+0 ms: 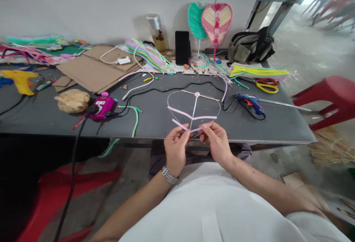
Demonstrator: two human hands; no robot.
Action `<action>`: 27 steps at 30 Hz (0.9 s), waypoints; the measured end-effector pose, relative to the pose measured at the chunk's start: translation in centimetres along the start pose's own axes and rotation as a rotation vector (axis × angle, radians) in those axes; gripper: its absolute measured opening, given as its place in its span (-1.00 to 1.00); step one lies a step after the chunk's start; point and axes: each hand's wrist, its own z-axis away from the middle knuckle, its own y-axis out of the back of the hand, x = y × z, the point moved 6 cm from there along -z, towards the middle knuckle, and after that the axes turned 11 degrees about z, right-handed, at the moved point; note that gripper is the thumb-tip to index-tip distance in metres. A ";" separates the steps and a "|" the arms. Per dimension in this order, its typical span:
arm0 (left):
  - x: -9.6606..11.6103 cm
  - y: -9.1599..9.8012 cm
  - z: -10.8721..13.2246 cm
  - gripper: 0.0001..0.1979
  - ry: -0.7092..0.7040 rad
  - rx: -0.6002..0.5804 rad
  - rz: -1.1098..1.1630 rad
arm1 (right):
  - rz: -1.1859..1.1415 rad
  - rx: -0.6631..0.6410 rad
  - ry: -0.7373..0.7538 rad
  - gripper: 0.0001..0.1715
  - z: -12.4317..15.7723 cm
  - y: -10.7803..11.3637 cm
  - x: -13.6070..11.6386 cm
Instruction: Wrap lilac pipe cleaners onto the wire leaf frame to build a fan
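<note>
A heart-shaped wire frame (170, 95) with a white centre stem (194, 105) lies at the table's front edge. Across its middle runs a bent lavender pipe cleaner (205, 117). Lower down, a second lavender pipe cleaner (179, 124) crosses the stem in a shallow V. My left hand (177, 142) pinches this lower strip close to the stem, thumb on top. On its right part, my right hand (216, 140) closes thumb and fingers. A thin stick (183, 91) and a small lavender coil (197, 94) sit at the frame's top. My fingers hide the frame's lower tip.
A blue glue gun (251, 103) lies to the right, near yellow-handled scissors (267, 87). At left are a magenta power socket (104, 108), a tan lump (72, 100) and a yellow glue gun (20, 80). Finished fans (217, 22), a phone (182, 47) and pipe-cleaner bundles (149, 57) stand behind.
</note>
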 end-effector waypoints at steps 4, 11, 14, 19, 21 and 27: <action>0.0 0.0 -0.1 -0.69 0.011 0.008 0.032 | 0.003 0.002 -0.010 -0.62 0.0 0.0 0.1; -0.1 0.1 -0.1 -0.72 0.012 0.013 0.049 | -0.004 0.014 -0.035 -0.65 -0.1 0.0 0.0; -0.2 0.2 -0.1 -0.71 0.014 0.008 0.034 | 0.007 0.022 -0.040 -0.65 -0.1 0.0 0.0; -0.4 0.2 -0.1 -0.73 0.025 -0.004 0.029 | 0.034 0.032 -0.028 -0.63 -0.2 0.2 0.1; -0.4 0.2 -0.1 -0.73 0.023 -0.006 0.030 | 0.039 0.031 -0.019 -0.63 -0.2 0.2 0.1; -0.3 0.0 -0.1 -0.71 0.040 0.004 0.030 | 0.054 0.036 -0.021 -0.65 -0.2 0.3 0.3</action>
